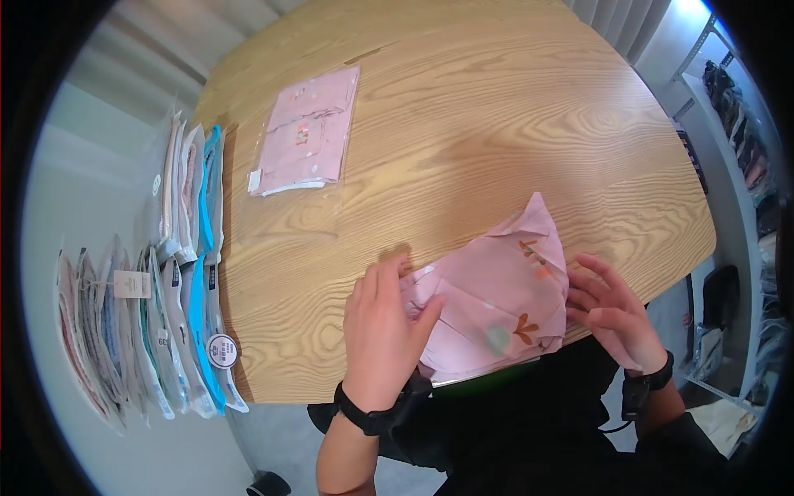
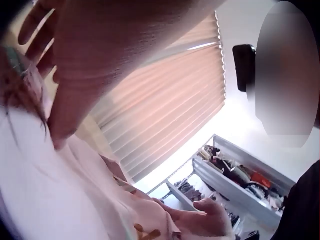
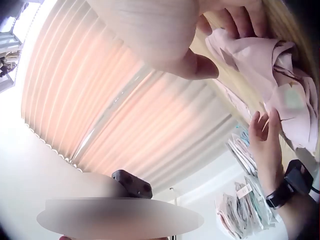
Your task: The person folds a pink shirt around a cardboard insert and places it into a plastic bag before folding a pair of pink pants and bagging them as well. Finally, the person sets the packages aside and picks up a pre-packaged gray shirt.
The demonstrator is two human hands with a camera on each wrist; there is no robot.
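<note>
A pink printed cloth (image 1: 496, 298), rumpled and partly folded, lies at the table's near edge, with a pointed corner sticking up at its far right. My left hand (image 1: 382, 326) is at the cloth's left side, thumb over the fabric and fingers loosely extended. At the right side is my right hand (image 1: 612, 310), its fingers spread and slightly bent right at the cloth's edge. In the right wrist view the right fingers (image 3: 240, 20) reach the fabric, and the left hand (image 3: 265, 142) shows straight fingers against it.
A folded pink cloth in a clear bag (image 1: 306, 132) lies at the table's far left. Packaged textiles (image 1: 178, 331) stand in rows along the left side. Shelves with bagged goods (image 1: 736, 149) stand to the right. A green edge (image 1: 488, 380) shows below the cloth.
</note>
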